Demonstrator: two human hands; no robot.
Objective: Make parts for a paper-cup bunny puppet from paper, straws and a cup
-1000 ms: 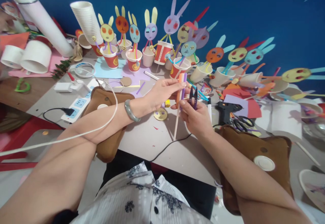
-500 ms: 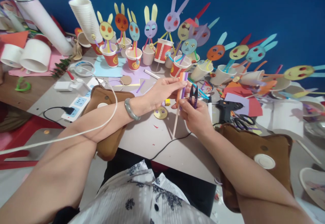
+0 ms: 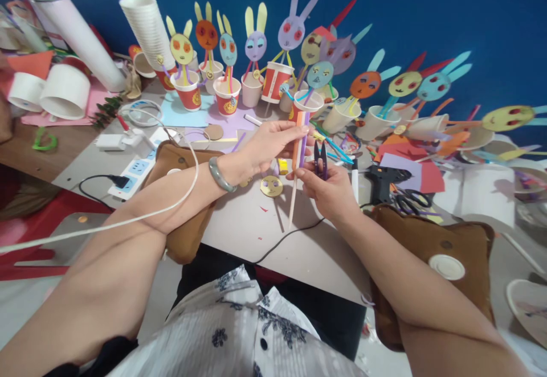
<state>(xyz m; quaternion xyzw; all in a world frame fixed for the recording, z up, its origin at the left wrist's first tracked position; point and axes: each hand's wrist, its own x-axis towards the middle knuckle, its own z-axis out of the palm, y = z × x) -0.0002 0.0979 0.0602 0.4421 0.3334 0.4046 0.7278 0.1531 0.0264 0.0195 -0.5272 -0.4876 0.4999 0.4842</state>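
Between my hands stand an orange and a purple paper strip (image 3: 304, 149) alongside a thin white stick (image 3: 292, 206), whose lower end hangs over the table. My left hand (image 3: 269, 146), with a grey-green bangle at the wrist, pinches their upper part. Lower down, the fingertips of my right hand (image 3: 331, 192) grip the strips and stick. That same hand also keeps a pair of dark snips (image 3: 320, 160) tucked in it, blades pointing up and apart. A yellow paper disc with a drawn face (image 3: 272, 186) lies just below my left fingers, near a small yellow object (image 3: 282, 166).
Paper cups with rabbit-faced figures (image 3: 255, 46) line the blue wall. A power strip (image 3: 137, 169) and white cable are at left. To the right lie a black glue gun (image 3: 382, 183), scissors (image 3: 412, 200) and a brown cushion (image 3: 431, 246). A black cord (image 3: 282, 246) crosses the front.
The view has shifted slightly. My right hand now grips lower on the strips, so more of the orange and purple shows between my hands. The snips remain in my right hand.
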